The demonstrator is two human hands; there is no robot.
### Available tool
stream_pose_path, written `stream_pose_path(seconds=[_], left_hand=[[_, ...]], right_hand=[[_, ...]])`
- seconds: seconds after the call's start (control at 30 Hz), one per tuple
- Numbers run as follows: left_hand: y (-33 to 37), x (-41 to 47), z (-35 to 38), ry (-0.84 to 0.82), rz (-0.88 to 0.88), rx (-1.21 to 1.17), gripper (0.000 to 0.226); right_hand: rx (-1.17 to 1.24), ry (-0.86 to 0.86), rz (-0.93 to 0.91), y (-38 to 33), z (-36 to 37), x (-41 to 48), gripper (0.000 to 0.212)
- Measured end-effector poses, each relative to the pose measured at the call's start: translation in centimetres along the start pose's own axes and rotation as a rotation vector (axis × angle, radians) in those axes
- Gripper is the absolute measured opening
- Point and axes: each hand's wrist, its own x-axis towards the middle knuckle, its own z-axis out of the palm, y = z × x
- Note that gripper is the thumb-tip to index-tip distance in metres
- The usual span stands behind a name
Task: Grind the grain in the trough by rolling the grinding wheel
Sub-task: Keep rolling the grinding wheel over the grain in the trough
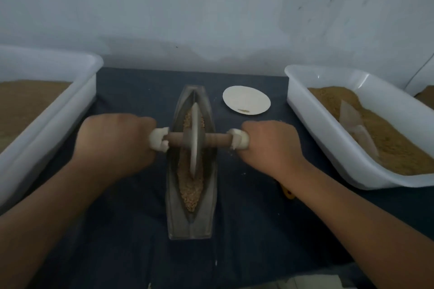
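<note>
View from the head camera. A boat-shaped grey trough (pixel 174 206) lies lengthwise on the dark blue cloth of the counter (pixel 246 223), its narrow end pointing towards the wall. Grain (pixel 191 191) fills the channel, most of it showing in the near half. The grinding wheel (pixel 194 141), a thin grey disc, stands upright on edge in the channel at about mid-length, with grain on both sides of it. A brown wooden axle (pixel 212 142) passes through its centre and spans the trough crosswise; each end is wrapped in white padding (pixel 158 141).

The left grip (pixel 115 145), a bare hand, is clamped round the left end of the axle, and the right grip (pixel 272 148) round the right end. Both are knuckles up, one on either side of the trough.

A white plate (pixel 246 100) carrying a few specks sits beyond the right grip. A white left tub (pixel 58 112) and a white right tub (pixel 317 129) flank the trough, each holding brown meal. A translucent scoop (pixel 352 122) lies in the right tub.
</note>
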Motion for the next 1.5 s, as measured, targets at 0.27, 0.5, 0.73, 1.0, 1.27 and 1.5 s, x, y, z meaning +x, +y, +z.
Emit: stream_pose_path(seconds=[0.27,0.5,0.73,1.0,1.27,1.5], left_hand=[[0.1,4.2,-0.1,-0.099,-0.089,-0.052,0.026],[0.0,-3.4,-0.8,0.009,0.008,-0.035,0.06],[-0.4,4.8,1.9,-0.099,-0.156,-0.087,0.026],[0.1,0.6,0.1,-0.114,-0.095,-0.039,0.03],[0.0,-0.4,0.1,-0.038,-0.025,0.015,0.036],[0.2,6.8,-0.2,-0.114,-0.059,0.017,0.023]], right_hand=[[0.004,-0.137,0.085,0.1,1.1,4.4,0.041],[0.091,0.039,-0.109,-0.1,-2.1,-2.2,0.038],[-0.088,0.032,0.047,0.0,1.8,6.0,0.039],[-0.029,-0.038,-0.001,0.0,-0.4,1.6,0.042],[0.004,0.056,0.025,-0.2,0.4,0.4,0.046],[0.03,-0.109,0.177,0.3,2.6,4.7,0.038]])
